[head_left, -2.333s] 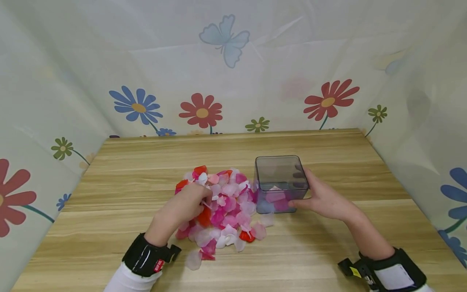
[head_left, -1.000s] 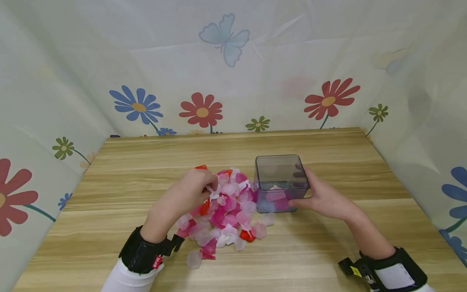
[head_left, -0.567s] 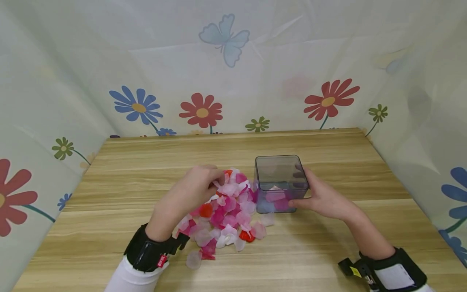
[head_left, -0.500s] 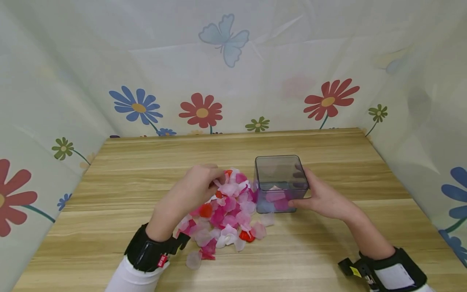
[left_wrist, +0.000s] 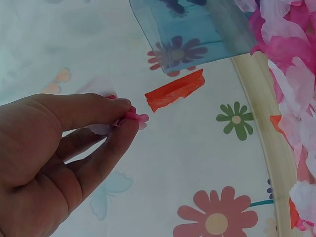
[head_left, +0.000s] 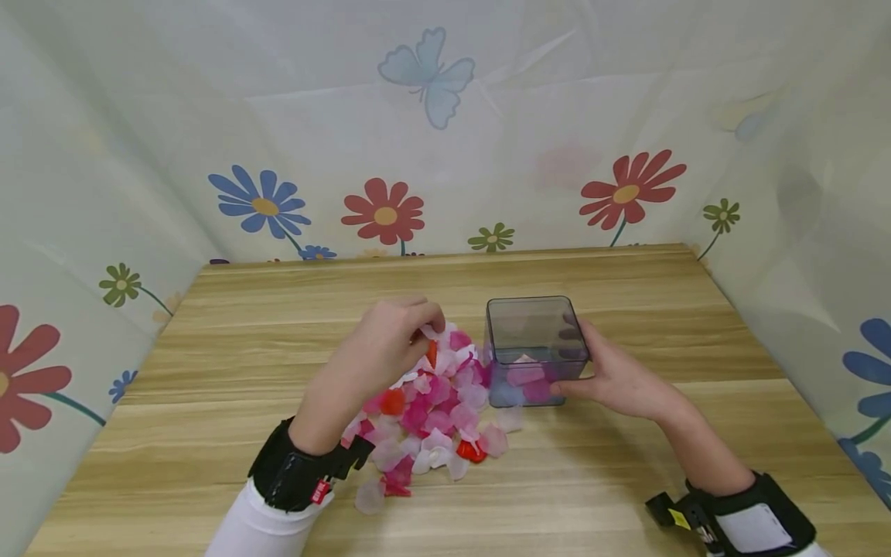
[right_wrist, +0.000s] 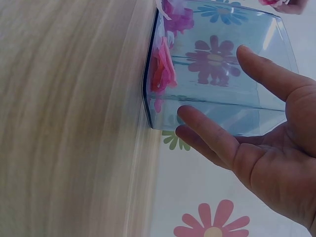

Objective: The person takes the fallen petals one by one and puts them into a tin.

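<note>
My left hand (head_left: pixel 386 344) hovers over the back of a pile of artificial petals (head_left: pixel 438 418) in pink, white and red. Thumb and fingertips pinch a small bunch of pink and white petals (left_wrist: pixel 140 118), seen best in the left wrist view. Just beyond those fingertips, a red-orange petal (left_wrist: pixel 175 90) appears in mid-air. To the right of the pile stands a clear grey plastic box (head_left: pixel 536 363), open at the top, with several petals (head_left: pixel 527 377) on its bottom. My right hand (head_left: pixel 616 379) holds the box's right side, thumb at the front and fingers behind.
Everything stands on a wood-grain table (head_left: pixel 313 294). A flower-printed cloth (head_left: pixel 515 155) surrounds its back and sides. One pale petal (head_left: pixel 370 497) lies apart in front of the pile; another pale petal (head_left: pixel 510 418) lies by the box's front.
My left hand has risen from the left part of the pile and moved right and back toward the box, carrying petals. The right hand and the box have stayed in place.
</note>
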The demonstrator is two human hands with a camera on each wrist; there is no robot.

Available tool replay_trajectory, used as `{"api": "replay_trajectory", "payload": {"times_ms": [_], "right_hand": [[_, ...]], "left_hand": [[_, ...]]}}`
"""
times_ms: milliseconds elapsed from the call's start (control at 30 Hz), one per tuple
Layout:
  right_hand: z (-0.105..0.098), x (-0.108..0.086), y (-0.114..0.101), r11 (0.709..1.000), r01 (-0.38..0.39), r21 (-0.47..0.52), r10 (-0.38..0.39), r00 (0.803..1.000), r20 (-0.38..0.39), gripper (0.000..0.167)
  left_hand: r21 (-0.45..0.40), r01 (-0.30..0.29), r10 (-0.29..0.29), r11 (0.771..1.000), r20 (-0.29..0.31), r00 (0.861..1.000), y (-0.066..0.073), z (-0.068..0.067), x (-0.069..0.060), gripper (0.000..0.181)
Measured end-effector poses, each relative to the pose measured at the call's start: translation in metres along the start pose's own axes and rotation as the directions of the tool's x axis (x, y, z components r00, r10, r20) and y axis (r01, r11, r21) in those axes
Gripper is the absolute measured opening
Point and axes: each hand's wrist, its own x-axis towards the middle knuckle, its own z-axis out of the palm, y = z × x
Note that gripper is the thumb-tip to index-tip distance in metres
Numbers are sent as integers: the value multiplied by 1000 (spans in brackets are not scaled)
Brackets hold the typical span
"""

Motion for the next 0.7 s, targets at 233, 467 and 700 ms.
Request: {"api": "replay_trajectory", "payload": {"times_ms": [233,467,700], "right_hand": [[-1,0,1,1000,8,-14,-8,1000,-6,103],[-2,1,1,1000,17,-10,-17,1000,-5,101],[-1,0,2,1000,9,-22,-9,1000,-4,103]], "left_hand": [[-10,36,-36,999,-34,999,10,4,8,14],[-37,23,-25,999,-75,997,15,7,16,15],[-68,-10,-1,998,-156,988,18,7,22,15]]}}
